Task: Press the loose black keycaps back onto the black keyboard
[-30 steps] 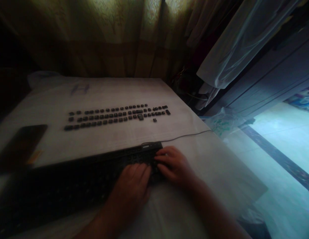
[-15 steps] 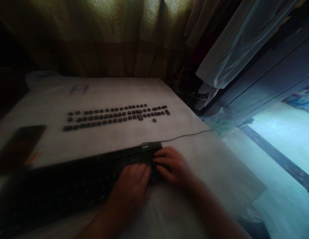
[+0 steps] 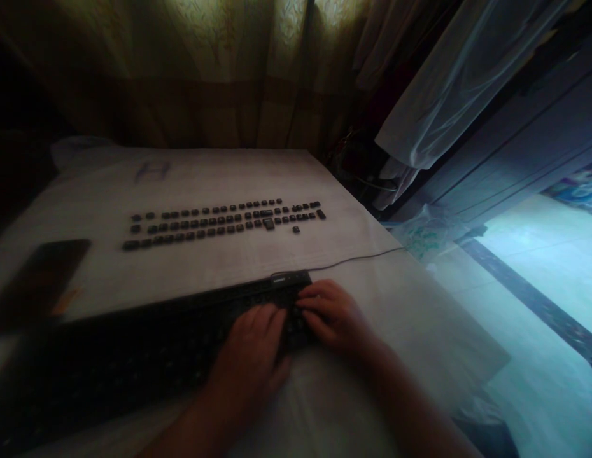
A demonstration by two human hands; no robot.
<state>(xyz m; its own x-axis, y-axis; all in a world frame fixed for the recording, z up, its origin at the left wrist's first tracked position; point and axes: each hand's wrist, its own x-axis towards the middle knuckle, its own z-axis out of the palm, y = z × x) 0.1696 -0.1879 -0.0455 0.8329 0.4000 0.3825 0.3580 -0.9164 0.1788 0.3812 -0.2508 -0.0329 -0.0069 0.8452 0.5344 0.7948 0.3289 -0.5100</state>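
Keyboard [image 3: 148,343] lies across the near part of the desk [image 3: 219,175], short of its right edge. Over half a second, the left hand [image 3: 251,356] edged forward, thumb spreading; the right hand [image 3: 337,315] barely moved. Fingers curl loosely at right-end keys [image 3: 294,326], any grip unclear. Work apparently continues there; loose keycaps [image 3: 221,221] stay put.
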